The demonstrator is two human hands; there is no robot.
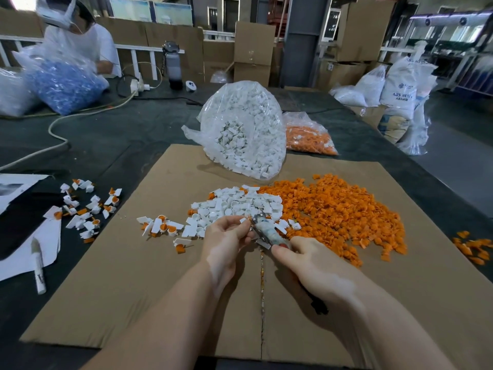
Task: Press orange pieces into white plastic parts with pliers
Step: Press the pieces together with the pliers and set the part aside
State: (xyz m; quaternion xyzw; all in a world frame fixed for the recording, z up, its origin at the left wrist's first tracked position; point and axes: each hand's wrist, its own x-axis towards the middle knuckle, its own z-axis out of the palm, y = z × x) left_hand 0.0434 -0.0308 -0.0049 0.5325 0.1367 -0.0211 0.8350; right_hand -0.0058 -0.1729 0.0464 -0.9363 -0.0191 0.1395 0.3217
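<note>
My right hand (pixel 314 265) grips the handles of the pliers (pixel 266 231), whose metal jaws point up-left. My left hand (pixel 226 233) pinches a small white part at the jaws; the part is mostly hidden by my fingers. Just beyond my hands lies a heap of loose white plastic parts (pixel 234 204). A larger heap of orange pieces (pixel 341 209) spreads to its right. Both heaps rest on a sheet of brown cardboard (pixel 133 289). Assembled white-and-orange parts (pixel 162 225) lie left of my hands, and more of them (pixel 88 206) sit further left on the dark table.
A clear bag of white parts (pixel 245 129) stands behind the heaps, with a bag of orange pieces (pixel 309 134) beside it. A marker (pixel 38 268) and white papers lie at the left. Another person (pixel 80 41) handles a bag of blue parts (pixel 64 84) at the far left. A cable (pixel 61 121) crosses the table.
</note>
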